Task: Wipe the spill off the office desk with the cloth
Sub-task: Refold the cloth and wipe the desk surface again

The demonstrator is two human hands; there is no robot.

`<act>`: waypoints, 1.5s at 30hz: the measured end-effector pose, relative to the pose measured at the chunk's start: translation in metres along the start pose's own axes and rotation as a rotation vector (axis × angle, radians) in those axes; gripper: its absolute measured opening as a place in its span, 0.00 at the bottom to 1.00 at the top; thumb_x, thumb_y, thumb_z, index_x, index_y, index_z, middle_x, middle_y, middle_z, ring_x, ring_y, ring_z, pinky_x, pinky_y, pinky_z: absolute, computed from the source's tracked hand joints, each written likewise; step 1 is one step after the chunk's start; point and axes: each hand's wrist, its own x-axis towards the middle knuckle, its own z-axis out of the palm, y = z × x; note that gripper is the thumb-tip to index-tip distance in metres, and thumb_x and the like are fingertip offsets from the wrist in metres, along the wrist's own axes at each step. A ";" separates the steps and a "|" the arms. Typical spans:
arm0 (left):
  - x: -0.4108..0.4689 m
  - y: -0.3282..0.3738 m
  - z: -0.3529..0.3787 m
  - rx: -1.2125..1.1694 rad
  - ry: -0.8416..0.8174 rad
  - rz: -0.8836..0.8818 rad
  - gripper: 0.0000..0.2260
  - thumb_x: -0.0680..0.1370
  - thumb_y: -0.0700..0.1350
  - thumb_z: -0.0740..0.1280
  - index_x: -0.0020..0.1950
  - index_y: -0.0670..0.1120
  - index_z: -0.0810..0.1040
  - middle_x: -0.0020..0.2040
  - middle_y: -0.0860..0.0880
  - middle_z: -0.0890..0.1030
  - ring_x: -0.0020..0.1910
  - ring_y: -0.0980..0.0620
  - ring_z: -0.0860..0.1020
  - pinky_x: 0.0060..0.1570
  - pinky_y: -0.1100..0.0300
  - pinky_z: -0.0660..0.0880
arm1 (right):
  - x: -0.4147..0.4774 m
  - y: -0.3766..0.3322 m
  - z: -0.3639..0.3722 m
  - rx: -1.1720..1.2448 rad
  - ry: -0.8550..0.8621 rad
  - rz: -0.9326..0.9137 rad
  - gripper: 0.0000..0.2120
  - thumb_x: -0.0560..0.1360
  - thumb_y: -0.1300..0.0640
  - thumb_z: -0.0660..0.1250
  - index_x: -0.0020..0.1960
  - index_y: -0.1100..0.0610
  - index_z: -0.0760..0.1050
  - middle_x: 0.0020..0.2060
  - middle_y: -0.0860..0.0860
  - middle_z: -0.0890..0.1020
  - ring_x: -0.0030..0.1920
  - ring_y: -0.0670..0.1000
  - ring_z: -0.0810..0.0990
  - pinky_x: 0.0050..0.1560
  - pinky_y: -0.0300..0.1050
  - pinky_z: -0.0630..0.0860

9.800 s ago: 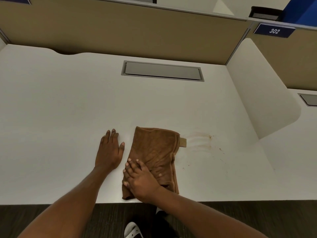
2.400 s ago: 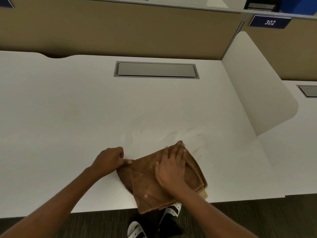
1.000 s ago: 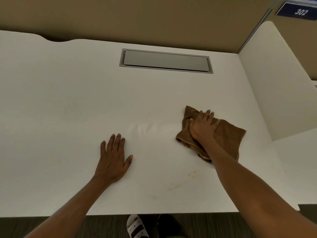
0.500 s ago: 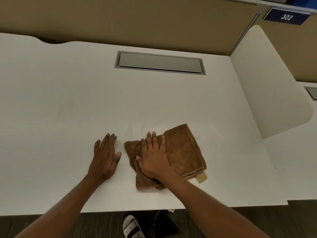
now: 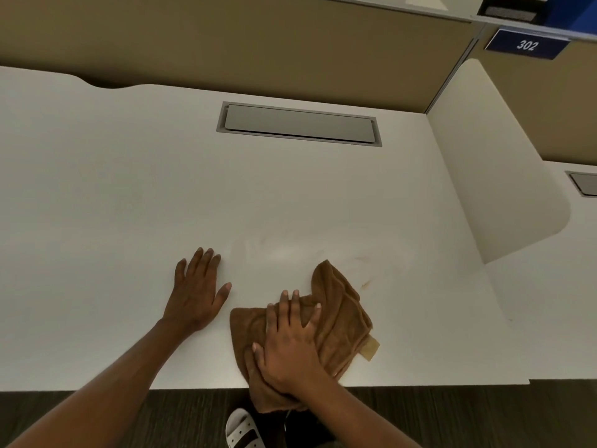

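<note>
A crumpled brown cloth (image 5: 342, 312) lies at the front edge of the white desk (image 5: 129, 205), its lower end hanging over the edge. My right hand (image 5: 290, 344) presses flat on the cloth with fingers spread. Flat on the bare desk to the left of the cloth rests my left hand (image 5: 197, 292), fingers apart, holding nothing. A faint brownish smear (image 5: 366, 282) shows on the desk just right of the cloth's upper corner, and pale wipe streaks (image 5: 281, 250) lie above the cloth.
A grey cable hatch (image 5: 298, 124) is set into the desk at the back. A tan partition wall (image 5: 226, 43) runs behind, and a white rounded divider (image 5: 494, 163) stands at the right. A blue 302 sign (image 5: 526, 45) is at top right. Dark floor and a sandalled foot (image 5: 242, 428) show below.
My right hand has dragged the cloth back toward the front edge, so part of it now hangs over. The cloth is more bunched. My left hand stays flat on the desk.
</note>
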 end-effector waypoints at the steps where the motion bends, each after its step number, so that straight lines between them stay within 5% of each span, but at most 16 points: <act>1: 0.000 0.000 0.000 0.019 -0.013 -0.004 0.38 0.77 0.65 0.38 0.74 0.39 0.62 0.75 0.39 0.63 0.76 0.41 0.57 0.72 0.40 0.53 | -0.004 0.005 -0.001 0.003 -0.002 0.047 0.35 0.75 0.36 0.52 0.72 0.60 0.63 0.73 0.65 0.62 0.74 0.67 0.56 0.66 0.78 0.43; 10: 0.002 0.001 -0.001 0.065 -0.044 -0.016 0.35 0.78 0.63 0.39 0.73 0.40 0.63 0.74 0.39 0.65 0.76 0.41 0.57 0.72 0.40 0.54 | 0.003 0.102 -0.025 -0.030 -0.074 0.520 0.34 0.78 0.41 0.45 0.75 0.63 0.56 0.75 0.67 0.55 0.76 0.64 0.49 0.68 0.74 0.40; 15: 0.003 0.003 -0.001 0.060 -0.049 -0.023 0.35 0.79 0.62 0.39 0.73 0.39 0.64 0.74 0.39 0.65 0.75 0.41 0.58 0.71 0.40 0.55 | 0.040 0.166 -0.038 0.031 0.000 0.668 0.30 0.78 0.46 0.55 0.71 0.67 0.62 0.73 0.70 0.59 0.75 0.67 0.53 0.67 0.77 0.45; 18: 0.004 0.002 0.000 0.075 -0.044 -0.026 0.35 0.79 0.62 0.39 0.73 0.39 0.63 0.73 0.39 0.66 0.75 0.41 0.58 0.71 0.40 0.55 | 0.076 0.203 -0.049 0.052 -0.015 0.711 0.31 0.79 0.46 0.53 0.72 0.68 0.60 0.74 0.69 0.56 0.75 0.67 0.49 0.67 0.77 0.43; 25: 0.006 0.002 0.005 0.081 -0.040 -0.026 0.34 0.79 0.61 0.40 0.74 0.39 0.62 0.73 0.38 0.65 0.75 0.40 0.58 0.71 0.39 0.56 | 0.134 0.232 -0.067 0.043 0.025 0.603 0.32 0.79 0.44 0.51 0.74 0.66 0.55 0.75 0.67 0.55 0.76 0.64 0.49 0.70 0.74 0.42; 32: 0.006 0.000 0.005 0.049 -0.032 -0.014 0.34 0.79 0.61 0.39 0.74 0.39 0.62 0.74 0.39 0.65 0.76 0.40 0.57 0.71 0.39 0.54 | 0.129 0.172 -0.048 -0.042 0.040 0.394 0.33 0.78 0.42 0.51 0.74 0.64 0.57 0.75 0.65 0.58 0.76 0.63 0.52 0.67 0.75 0.49; 38: 0.005 -0.001 0.004 0.029 -0.017 -0.012 0.34 0.79 0.61 0.38 0.74 0.40 0.62 0.74 0.39 0.65 0.76 0.41 0.57 0.72 0.40 0.54 | 0.094 0.117 -0.029 -0.046 0.051 0.338 0.36 0.74 0.39 0.45 0.74 0.63 0.60 0.74 0.65 0.61 0.75 0.63 0.55 0.65 0.77 0.50; 45: 0.004 0.001 0.003 0.005 -0.025 -0.007 0.35 0.78 0.62 0.37 0.74 0.41 0.62 0.74 0.39 0.64 0.76 0.40 0.56 0.71 0.38 0.53 | 0.054 0.045 -0.012 -0.021 0.066 0.315 0.37 0.74 0.39 0.49 0.74 0.63 0.61 0.74 0.66 0.60 0.75 0.64 0.54 0.66 0.77 0.47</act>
